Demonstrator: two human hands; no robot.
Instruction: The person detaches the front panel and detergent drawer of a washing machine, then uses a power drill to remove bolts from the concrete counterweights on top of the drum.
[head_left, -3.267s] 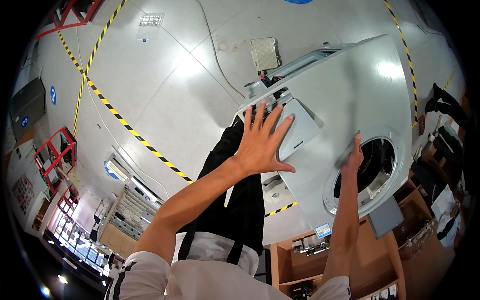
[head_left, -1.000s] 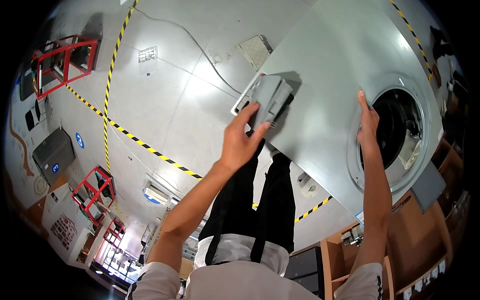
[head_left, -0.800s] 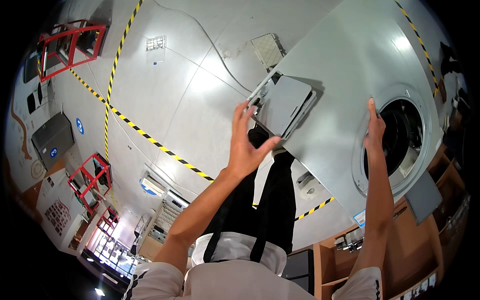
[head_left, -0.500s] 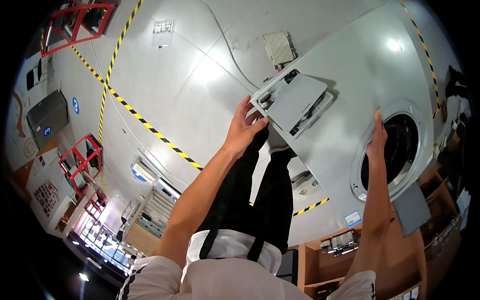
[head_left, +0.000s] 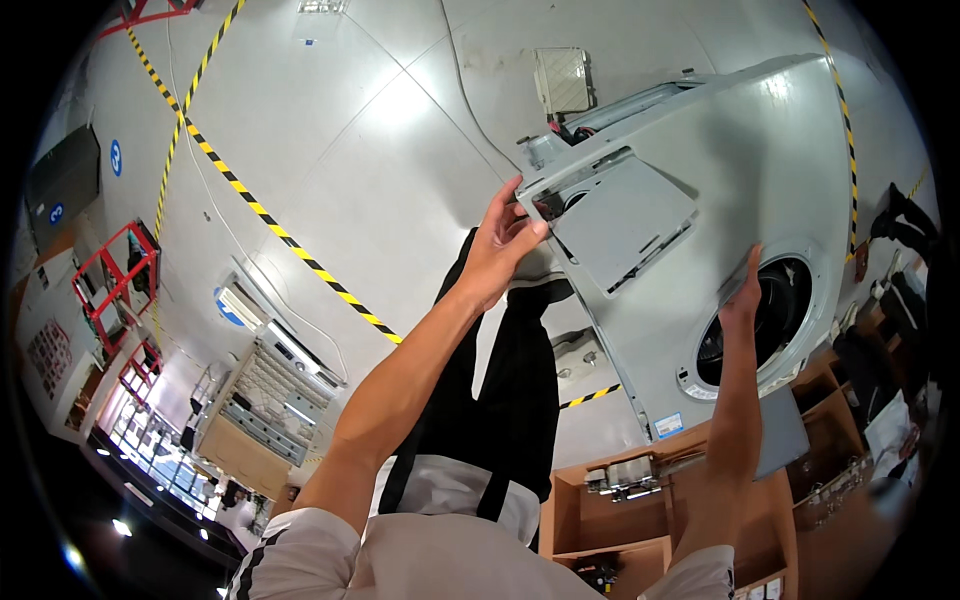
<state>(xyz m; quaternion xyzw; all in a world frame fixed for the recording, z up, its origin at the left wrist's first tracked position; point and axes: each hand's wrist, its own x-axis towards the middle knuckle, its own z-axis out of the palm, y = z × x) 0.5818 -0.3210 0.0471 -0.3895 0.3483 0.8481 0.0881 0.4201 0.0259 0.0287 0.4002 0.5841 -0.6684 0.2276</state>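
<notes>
A large grey washing-machine front panel stands tilted before me. My left hand grips its upper left corner, thumb on the front face and fingers at the edge. Beside that hand, a square grey cover sits askew over a recess in the panel. My right hand is at the upper left rim of the round door opening, seen edge-on with its fingers stretched out; whether it presses on the rim is unclear. Behind the panel's far edge, part of a metal frame shows.
A wooden shelf unit holding metal parts stands at lower right. On the floor lie a pale ribbed plate, a cable and yellow-black tape. An opened air-conditioner unit is at left, near red frames.
My view has shifted, and more of the metal frame shows behind the panel's far edge. The right hand has moved toward the opening's upper left rim. The left hand keeps the corner.
</notes>
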